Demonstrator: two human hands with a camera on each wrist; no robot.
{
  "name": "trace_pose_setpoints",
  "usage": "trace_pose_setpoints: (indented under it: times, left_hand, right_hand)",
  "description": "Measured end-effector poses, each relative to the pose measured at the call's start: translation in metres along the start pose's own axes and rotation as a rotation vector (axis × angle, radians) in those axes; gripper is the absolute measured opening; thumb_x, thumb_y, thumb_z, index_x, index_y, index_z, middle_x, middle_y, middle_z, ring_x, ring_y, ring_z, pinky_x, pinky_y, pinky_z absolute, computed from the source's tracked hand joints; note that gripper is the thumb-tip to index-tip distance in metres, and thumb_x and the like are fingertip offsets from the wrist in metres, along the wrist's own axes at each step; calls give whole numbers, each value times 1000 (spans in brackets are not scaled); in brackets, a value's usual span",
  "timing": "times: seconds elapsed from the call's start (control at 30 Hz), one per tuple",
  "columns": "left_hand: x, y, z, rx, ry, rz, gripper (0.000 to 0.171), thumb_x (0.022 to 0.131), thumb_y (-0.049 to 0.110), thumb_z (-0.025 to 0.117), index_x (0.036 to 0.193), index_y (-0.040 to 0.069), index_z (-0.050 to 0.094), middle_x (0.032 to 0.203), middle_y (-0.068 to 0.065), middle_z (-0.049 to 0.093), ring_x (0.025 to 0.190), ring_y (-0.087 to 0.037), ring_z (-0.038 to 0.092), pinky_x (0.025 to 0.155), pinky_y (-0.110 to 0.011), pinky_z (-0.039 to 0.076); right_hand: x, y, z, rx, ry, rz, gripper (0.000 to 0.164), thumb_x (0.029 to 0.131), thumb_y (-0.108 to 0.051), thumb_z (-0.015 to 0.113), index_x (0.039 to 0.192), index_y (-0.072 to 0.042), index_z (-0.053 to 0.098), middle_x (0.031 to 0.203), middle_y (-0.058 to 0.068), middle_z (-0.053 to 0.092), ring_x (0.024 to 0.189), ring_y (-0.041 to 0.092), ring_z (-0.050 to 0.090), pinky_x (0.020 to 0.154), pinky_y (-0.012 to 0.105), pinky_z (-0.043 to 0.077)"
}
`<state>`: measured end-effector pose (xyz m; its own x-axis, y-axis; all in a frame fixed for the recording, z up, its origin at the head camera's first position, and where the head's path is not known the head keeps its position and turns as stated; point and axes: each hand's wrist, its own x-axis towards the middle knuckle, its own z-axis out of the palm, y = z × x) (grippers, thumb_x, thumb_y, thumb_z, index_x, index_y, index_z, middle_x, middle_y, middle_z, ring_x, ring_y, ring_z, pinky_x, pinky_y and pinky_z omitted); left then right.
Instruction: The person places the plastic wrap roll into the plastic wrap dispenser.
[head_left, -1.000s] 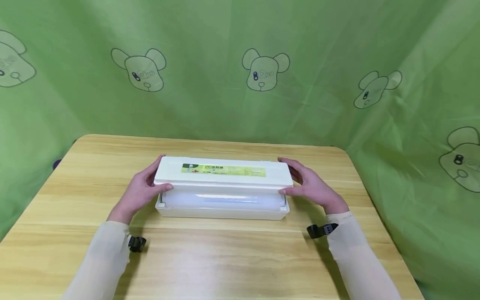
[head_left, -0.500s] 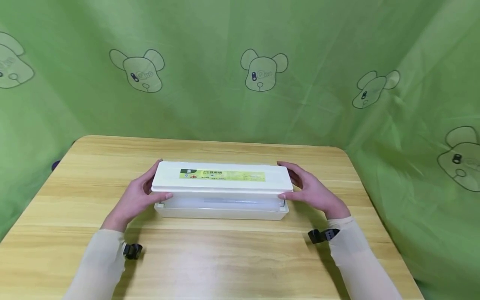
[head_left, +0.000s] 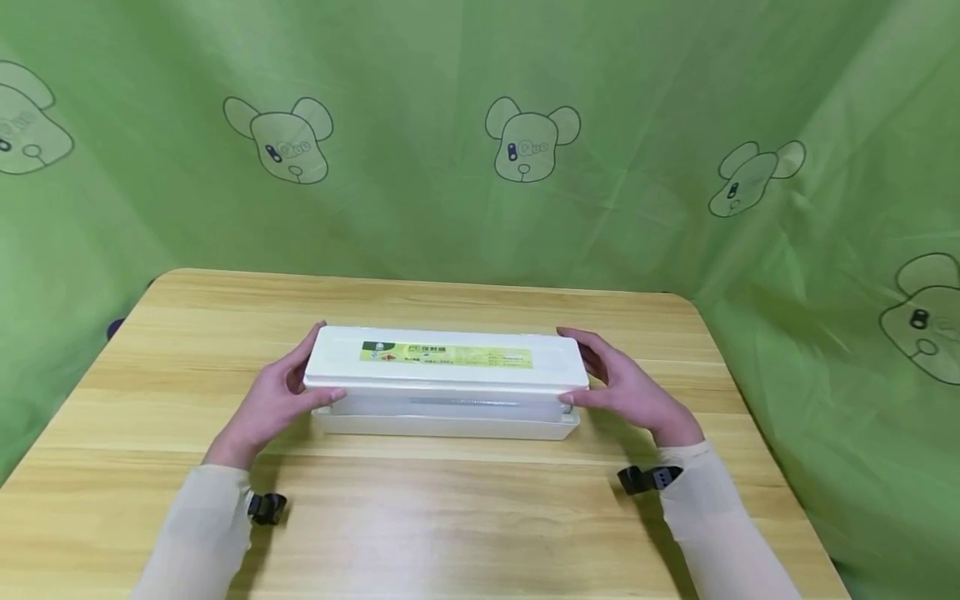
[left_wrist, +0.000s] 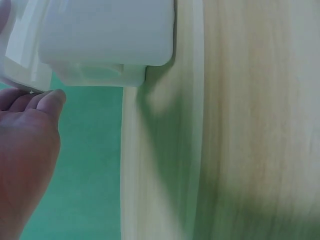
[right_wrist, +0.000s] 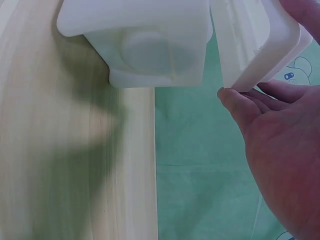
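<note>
A white cling film dispenser sits mid-table in the head view, its base [head_left: 446, 427] on the tabletop. Its lid [head_left: 450, 382], bearing a green and yellow label [head_left: 446, 355], is raised at the front above the base. Part of the clear film roll [head_left: 450, 406] shows in the gap. My left hand [head_left: 272, 402] grips the lid's left end, thumb at its front edge. At the right end, my right hand [head_left: 632, 390] holds the lid likewise. Both wrist views show fingertips at the lid's ends, with space between lid [right_wrist: 260, 50] and base [right_wrist: 145, 15].
The wood-grain table [head_left: 450, 508] has rounded back corners. A green curtain [head_left: 420, 225] printed with cartoon bear heads hangs behind it and along its sides. A black wrist camera [head_left: 267, 508] is worn on the left sleeve and another camera [head_left: 647, 478] on the right.
Both hands have lowered the lid a little, so the gap at the front is narrower and less of the roll shows. The base has stayed in place.
</note>
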<state>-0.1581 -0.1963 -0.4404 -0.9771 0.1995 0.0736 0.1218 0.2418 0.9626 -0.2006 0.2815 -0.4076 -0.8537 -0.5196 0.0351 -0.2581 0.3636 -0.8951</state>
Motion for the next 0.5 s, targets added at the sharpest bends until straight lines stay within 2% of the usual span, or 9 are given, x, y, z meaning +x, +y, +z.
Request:
trace_pose_setpoints:
  times: [0.17, 0.5]
  left_hand:
    - [-1, -1, 1, -16, -10, -10, 99, 81, 14, 82, 157, 18, 18, 160, -12, 22, 137, -29, 37, 102, -15, 38]
    - [-6, -8, 0, -53, -28, 13, 103, 76, 6, 84, 155, 1, 18, 158, -19, 23, 141, -32, 30, 104, -16, 35]
  right_hand:
    - [-3, 1, 1, -2, 4, -3, 89, 81, -11, 82, 153, -7, 29, 151, 11, 35, 136, 28, 37, 106, 17, 34]
    - [-6, 6, 6, 20, 9, -16, 85, 78, -7, 84, 147, -6, 35, 144, 11, 41, 134, 28, 39, 106, 19, 36]
